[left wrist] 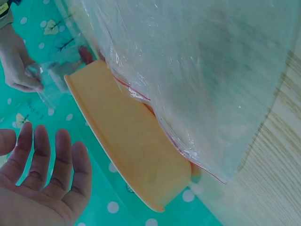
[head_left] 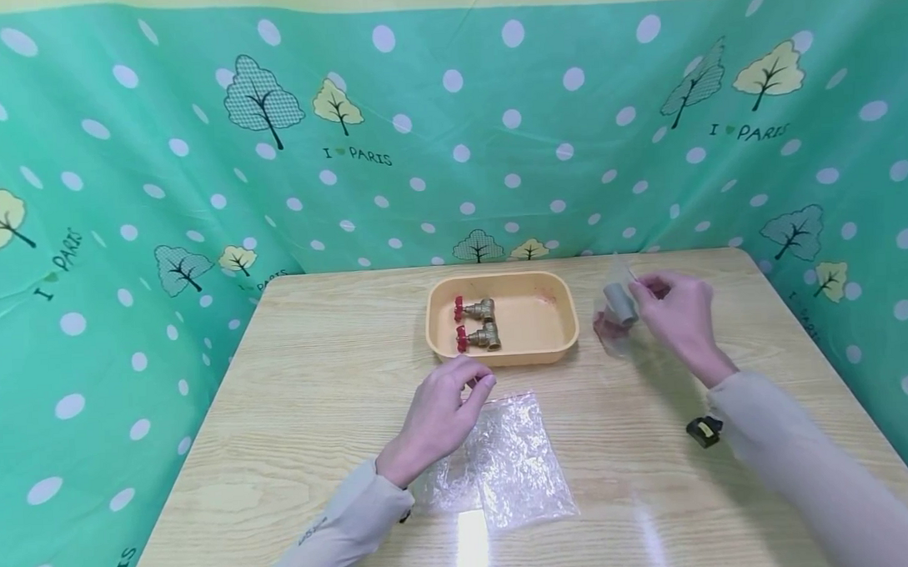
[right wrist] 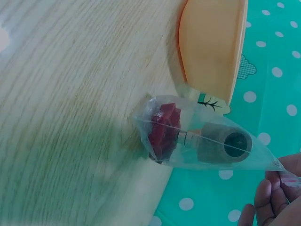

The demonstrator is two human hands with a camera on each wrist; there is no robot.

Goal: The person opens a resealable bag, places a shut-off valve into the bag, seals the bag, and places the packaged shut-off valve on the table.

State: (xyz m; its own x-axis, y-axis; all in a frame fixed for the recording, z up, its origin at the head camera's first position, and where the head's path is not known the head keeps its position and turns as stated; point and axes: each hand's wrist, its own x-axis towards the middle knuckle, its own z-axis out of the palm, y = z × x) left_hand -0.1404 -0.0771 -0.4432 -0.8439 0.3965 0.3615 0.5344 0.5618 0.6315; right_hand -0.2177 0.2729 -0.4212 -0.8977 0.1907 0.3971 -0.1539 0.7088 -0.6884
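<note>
My right hand (head_left: 676, 309) pinches the top edge of a clear zip bag (right wrist: 193, 110) to the right of the tray. Inside that bag is a valve with a grey body (right wrist: 214, 143) and a dark red handwheel (right wrist: 164, 132). The left hand (head_left: 446, 405) hovers near the tray's front edge, its fingers loosely bent with nothing between them, as the left wrist view (left wrist: 47, 183) also shows. Below it, flat clear zip bags (head_left: 524, 473) lie on the table. Two brass valves with red handwheels (head_left: 480, 337) lie on the left side of the pale orange tray (head_left: 532, 357).
The wooden table (head_left: 300, 381) is bordered by a green dotted curtain (head_left: 427, 151) at the back and sides. A small black device (head_left: 704, 431) sits at the right cuff.
</note>
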